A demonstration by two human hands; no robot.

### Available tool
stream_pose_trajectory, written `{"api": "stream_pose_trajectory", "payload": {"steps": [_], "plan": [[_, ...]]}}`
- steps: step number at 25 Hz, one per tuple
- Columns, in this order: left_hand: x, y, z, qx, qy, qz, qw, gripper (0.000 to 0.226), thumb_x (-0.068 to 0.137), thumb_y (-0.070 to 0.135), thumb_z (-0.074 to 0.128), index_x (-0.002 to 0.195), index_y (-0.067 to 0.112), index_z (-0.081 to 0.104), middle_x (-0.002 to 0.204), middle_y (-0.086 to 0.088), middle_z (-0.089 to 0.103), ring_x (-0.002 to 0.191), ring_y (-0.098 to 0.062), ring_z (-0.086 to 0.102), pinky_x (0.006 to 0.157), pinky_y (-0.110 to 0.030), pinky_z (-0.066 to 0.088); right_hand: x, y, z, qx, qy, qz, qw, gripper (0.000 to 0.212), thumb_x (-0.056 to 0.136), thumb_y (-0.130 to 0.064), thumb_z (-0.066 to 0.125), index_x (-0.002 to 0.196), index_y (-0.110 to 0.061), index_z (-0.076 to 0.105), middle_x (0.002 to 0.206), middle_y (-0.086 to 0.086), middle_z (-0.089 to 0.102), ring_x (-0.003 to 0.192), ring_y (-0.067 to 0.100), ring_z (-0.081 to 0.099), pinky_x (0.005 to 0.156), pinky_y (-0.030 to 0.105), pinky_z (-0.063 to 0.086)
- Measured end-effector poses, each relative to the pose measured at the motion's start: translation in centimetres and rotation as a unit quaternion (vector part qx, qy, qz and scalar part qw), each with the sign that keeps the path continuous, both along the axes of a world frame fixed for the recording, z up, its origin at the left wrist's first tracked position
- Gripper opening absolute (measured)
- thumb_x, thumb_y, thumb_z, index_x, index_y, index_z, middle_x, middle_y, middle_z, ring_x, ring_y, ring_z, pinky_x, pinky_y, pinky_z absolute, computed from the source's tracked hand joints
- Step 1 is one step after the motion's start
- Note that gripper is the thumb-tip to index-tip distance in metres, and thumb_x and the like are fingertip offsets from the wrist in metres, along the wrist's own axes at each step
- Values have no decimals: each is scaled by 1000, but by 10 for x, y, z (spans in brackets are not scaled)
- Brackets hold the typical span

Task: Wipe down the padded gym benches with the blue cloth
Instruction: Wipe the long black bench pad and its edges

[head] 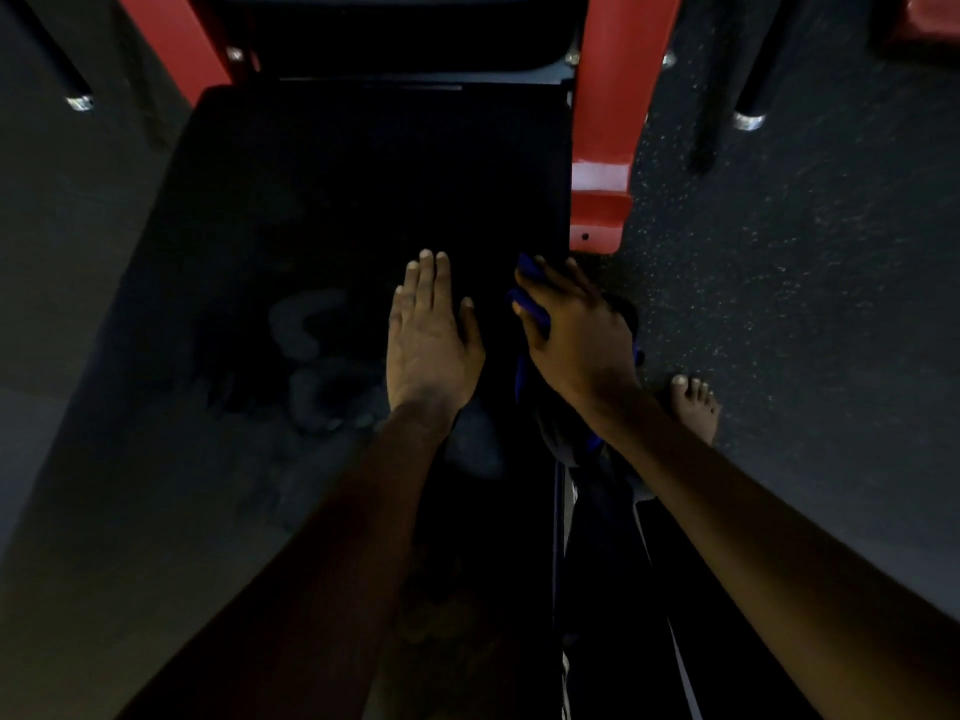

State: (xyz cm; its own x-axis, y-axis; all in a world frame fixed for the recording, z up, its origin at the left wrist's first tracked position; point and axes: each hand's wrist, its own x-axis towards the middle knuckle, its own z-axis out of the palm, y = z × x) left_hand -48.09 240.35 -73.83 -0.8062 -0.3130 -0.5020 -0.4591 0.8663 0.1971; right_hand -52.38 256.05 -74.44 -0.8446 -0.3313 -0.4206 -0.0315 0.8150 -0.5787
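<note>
The middle of the frame is filled by a smooth, black padded bench point(363, 189), flanked at the top by glossy red metal bars point(608, 122). The left hand point(431, 335) is laid flat on the pad, fingers straight and together. Just right of it, at the pad's right edge, the crumpled blue cloth point(529, 266) is gripped by the right hand point(576, 335). A bare foot point(693, 407) is planted on speckled rubber floor point(805, 252).

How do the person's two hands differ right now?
The left hand lies flat with straight fingers on the black pad, holding nothing; the right hand curls round the blue cloth. The left hand rests further in on the pad; the right hand is at its right edge, near the red frame. Both are bare.
</note>
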Motion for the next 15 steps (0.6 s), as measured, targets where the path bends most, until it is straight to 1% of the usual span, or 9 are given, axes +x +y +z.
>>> {"api": "stream_pose_trajectory", "payload": {"steps": [3, 5, 7, 9, 12, 15], "plan": [[-1, 0, 0, -11, -1, -7, 1000, 58, 106, 31, 30, 160, 10, 19, 168, -5, 14, 155, -17, 6, 127, -35, 7, -42, -22, -22, 23, 20, 37, 999, 41, 101, -33, 53, 140, -23, 58, 147, 2, 53, 140, 30, 45, 103, 41, 47], [0, 1, 1, -18, -3, -11, 1000, 59, 105, 32, 28, 159, 10, 20, 168, -6, 15, 155, -17, 7, 127, -35, 7, -77, -42, -37, 44, 12, 51, 998, 39, 101, -32, 52, 138, -22, 59, 141, 7, 56, 133, 33, 50, 102, 46, 50], [-3, 1, 0, -19, -12, -11, 1000, 60, 105, 33, 27, 160, 10, 18, 168, -5, 14, 155, -17, 6, 126, -36, 7, -99, -56, -45, 68, 1, 49, 996, 38, 101, -32, 52, 136, -22, 59, 139, 7, 57, 134, 33, 49, 104, 48, 48], [-3, 0, 0, -26, -21, -16, 999, 60, 105, 33, 26, 160, 11, 17, 168, -5, 13, 155, -17, 6, 126, -35, 6, -95, -59, -41, 77, -7, 52, 996, 39, 101, -35, 51, 138, -25, 57, 142, 2, 55, 139, 30, 44, 105, 46, 47], [-1, 0, -1, -24, -23, -26, 999, 62, 103, 35, 23, 160, 11, 16, 168, -5, 13, 155, -17, 6, 126, -36, 7, -60, -38, -20, 34, 1, 42, 999, 40, 101, -37, 53, 139, -28, 58, 146, -4, 55, 142, 25, 42, 103, 43, 46], [-2, -2, -2, -19, -17, -18, 1000, 62, 103, 36, 23, 160, 12, 16, 168, -5, 13, 155, -17, 6, 126, -35, 5, -49, -30, -19, 4, 20, 32, 999, 39, 100, -35, 56, 138, -25, 60, 145, -3, 56, 140, 24, 46, 102, 40, 47]]}}
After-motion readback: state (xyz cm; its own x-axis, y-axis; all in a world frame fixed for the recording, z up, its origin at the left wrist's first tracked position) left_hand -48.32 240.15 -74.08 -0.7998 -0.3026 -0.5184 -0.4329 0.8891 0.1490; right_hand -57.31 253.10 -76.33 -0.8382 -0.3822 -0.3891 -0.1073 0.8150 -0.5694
